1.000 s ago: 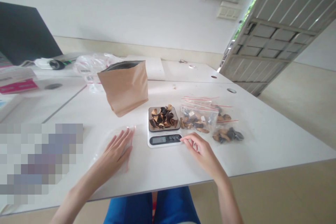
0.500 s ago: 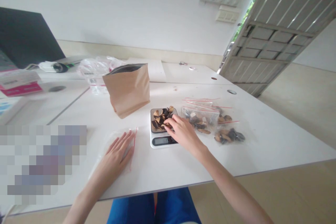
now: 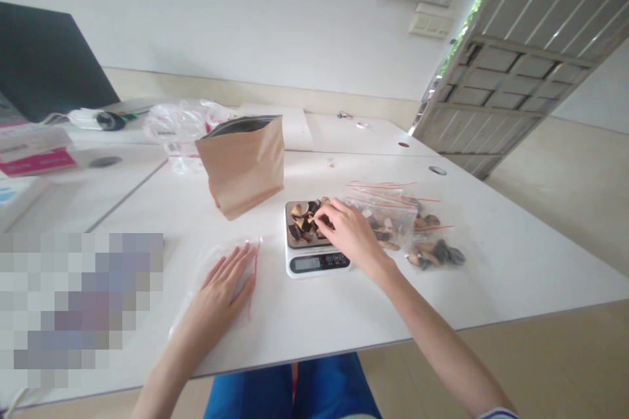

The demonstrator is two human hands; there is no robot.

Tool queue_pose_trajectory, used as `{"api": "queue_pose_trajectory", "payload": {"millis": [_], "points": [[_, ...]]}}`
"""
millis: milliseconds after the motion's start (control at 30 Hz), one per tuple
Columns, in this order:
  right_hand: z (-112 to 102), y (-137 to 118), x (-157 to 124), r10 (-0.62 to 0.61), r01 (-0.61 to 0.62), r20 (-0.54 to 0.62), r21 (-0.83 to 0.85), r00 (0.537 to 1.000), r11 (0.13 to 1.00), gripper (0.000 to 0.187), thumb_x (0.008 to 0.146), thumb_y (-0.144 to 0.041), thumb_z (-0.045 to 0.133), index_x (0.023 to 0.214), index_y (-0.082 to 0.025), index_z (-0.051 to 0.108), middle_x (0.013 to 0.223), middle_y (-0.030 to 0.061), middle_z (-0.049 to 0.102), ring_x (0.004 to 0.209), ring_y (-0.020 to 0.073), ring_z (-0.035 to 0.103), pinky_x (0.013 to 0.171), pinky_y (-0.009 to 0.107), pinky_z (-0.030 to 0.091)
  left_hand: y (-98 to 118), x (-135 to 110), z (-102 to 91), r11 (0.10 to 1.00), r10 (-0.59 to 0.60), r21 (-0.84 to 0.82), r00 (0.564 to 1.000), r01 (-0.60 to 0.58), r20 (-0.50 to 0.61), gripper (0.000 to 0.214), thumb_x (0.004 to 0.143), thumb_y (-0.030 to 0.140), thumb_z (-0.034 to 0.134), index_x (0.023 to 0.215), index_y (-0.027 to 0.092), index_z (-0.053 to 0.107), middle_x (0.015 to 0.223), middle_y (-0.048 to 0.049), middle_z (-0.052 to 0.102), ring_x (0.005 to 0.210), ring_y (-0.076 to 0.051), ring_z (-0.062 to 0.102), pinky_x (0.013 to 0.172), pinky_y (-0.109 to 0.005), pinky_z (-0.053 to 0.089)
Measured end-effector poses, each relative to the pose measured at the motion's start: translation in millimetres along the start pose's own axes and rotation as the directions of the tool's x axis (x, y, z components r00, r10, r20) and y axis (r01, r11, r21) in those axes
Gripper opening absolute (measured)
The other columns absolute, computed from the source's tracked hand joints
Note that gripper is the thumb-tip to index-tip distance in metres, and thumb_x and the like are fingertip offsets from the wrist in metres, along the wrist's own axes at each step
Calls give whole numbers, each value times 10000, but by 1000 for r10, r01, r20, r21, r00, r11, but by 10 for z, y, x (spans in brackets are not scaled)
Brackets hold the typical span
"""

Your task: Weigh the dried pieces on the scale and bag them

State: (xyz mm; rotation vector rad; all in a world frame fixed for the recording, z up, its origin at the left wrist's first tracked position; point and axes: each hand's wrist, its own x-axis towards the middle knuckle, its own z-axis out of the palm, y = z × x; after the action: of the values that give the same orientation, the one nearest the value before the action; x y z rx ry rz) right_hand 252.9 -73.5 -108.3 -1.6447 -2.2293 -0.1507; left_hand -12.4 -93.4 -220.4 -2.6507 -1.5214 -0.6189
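We can read no text here. The display of the kitchen scale (image 3: 318, 262), just below our right hand (image 3: 350, 236), shows digits too faint to make out. Printing on the pink-and-white box (image 3: 34, 156), far beyond our left hand (image 3: 223, 288), and on labels of the clear bags (image 3: 179, 127) behind the kraft pouch (image 3: 243, 163) is blurred.

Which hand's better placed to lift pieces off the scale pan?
Right. The right hand is over the scale with its fingertips on the dark pieces. The left hand lies flat on the empty clear bag, beside the scale.
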Motion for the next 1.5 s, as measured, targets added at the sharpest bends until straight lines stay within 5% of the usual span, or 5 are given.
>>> {"api": "queue_pose_trajectory", "payload": {"millis": [300, 633, 900, 1100, 1500], "points": [[-706, -357, 1170, -216, 320, -418, 197, 883, 927, 160, 941, -195, 482, 984, -131, 623, 1001, 17, 579, 848, 81, 556, 791, 214, 422, 40, 9, -50, 1000, -8, -1, 1000, 8, 1, 514, 965, 382, 327, 1433, 182, 395, 1443, -81, 460, 1358, -209, 400, 1104, -398, 389], [-369, -530, 1795, -325, 375, -234, 216, 916, 901, 220, 960, -175, 421, 1021, -64, 602, 902, 22, 662, 860, 91, 584, 772, 207, 381, 40, -1, -43, 1000, 14, 20, 1000, -14, 4, 519, 970, 360, 313, 1441, 151, 370, 1455, -83, 439, 1347, -215, 420, 1085, -429, 413], [-551, -492, 1740, -409, 418, -95, 107, 907, 902, 250, 946, -146, 435, 833, -143, 658, 883, 55, 655, 870, 176, 569, 815, 291, 378, 34, -10, -28, 1000, 6, 7, 1000, -6, -12, 525, 965, 387, 329, 1448, 188, 370, 1456, -74, 446, 1362, -203, 398, 1118, -391, 370], [-612, -313, 1330, -346, 401, -261, 197, 901, 895, 195, 977, -160, 406, 1021, -151, 595, 1026, 31, 596, 911, 125, 550, 885, 272, 380, 21, -23, -13, 1000, 0, -10, 1000, -1, -25, 533, 960, 386, 343, 1461, 204, 348, 1453, -70, 453, 1355, -213, 410, 1111, -404, 379], [138, 50, -115, -254, 253, 2, 94, 967, 963, 179, 932, -323, 538, 896, -172, 627, 912, 75, 621, 892, 206, 591, 820, 334, 438, -33, -59, 48, 1000, 18, 18, 998, -17, -53, 567, 950, 433, 364, 1475, 225, 318, 1455, -63, 454, 1345, -218, 426, 1106, -403, 383]]}}
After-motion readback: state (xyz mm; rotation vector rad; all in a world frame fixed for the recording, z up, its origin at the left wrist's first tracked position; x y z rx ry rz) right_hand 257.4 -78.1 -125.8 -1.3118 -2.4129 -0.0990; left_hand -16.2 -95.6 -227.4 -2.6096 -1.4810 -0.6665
